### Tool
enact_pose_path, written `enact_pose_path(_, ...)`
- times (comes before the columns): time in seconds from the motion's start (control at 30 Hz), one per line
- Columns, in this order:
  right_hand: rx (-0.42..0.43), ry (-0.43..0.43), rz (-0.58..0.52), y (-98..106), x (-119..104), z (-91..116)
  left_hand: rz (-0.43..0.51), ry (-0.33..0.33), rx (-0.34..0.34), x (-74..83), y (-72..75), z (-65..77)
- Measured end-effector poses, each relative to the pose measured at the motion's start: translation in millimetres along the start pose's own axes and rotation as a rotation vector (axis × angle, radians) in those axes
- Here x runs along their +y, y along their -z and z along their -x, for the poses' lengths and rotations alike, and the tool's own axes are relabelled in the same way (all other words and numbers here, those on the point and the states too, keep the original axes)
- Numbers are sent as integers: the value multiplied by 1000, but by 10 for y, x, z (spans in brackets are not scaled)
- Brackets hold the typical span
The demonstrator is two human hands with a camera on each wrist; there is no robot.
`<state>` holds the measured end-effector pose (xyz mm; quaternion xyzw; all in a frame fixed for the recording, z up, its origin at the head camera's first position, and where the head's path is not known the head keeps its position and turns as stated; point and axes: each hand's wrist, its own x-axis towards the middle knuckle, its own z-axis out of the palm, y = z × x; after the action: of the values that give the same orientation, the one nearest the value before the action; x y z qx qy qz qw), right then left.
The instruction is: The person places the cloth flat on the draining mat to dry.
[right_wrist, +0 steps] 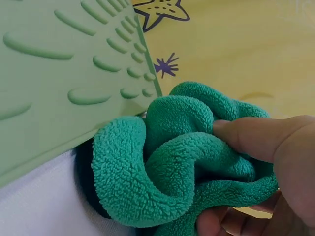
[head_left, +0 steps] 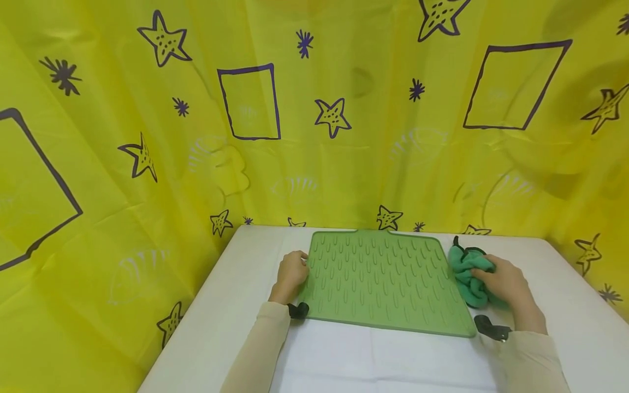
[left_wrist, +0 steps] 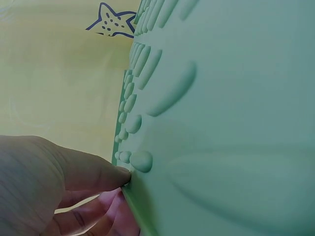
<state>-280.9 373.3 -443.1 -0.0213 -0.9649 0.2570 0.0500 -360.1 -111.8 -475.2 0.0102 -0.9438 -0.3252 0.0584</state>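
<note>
A light green drying mat (head_left: 378,278) with rows of raised ridges spans the middle of the table in the head view. My left hand (head_left: 292,273) pinches its left edge, thumb (left_wrist: 98,172) on the ridged face and fingers behind, as the left wrist view shows. At the mat's right side, my right hand (head_left: 506,279) grips a bunched green terry cloth (head_left: 469,275) between thumb and fingers. Its folds (right_wrist: 172,162) sit right at the mat's edge in the right wrist view, and a dark trim runs along part of the cloth.
A white-covered table (head_left: 422,360) lies under everything. Yellow curtains (head_left: 334,174) with stars and squares drawn on them hang behind and along the sides. Black wrist-camera mounts show near the left wrist (head_left: 298,311) and the right wrist (head_left: 491,328).
</note>
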Motion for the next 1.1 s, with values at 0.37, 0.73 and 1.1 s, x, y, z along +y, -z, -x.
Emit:
enact_pose_path(0.37,109,15,16,103,-77,39,3,-13,10,19,8,-20)
enact_pose_path(0.73,234,36,-32,171,-217,96,-2,6,-6,20,5,-10)
enact_pose_path(1.1,341,82,-77,284,-401,124,-9,1,-1,3,-7,3)
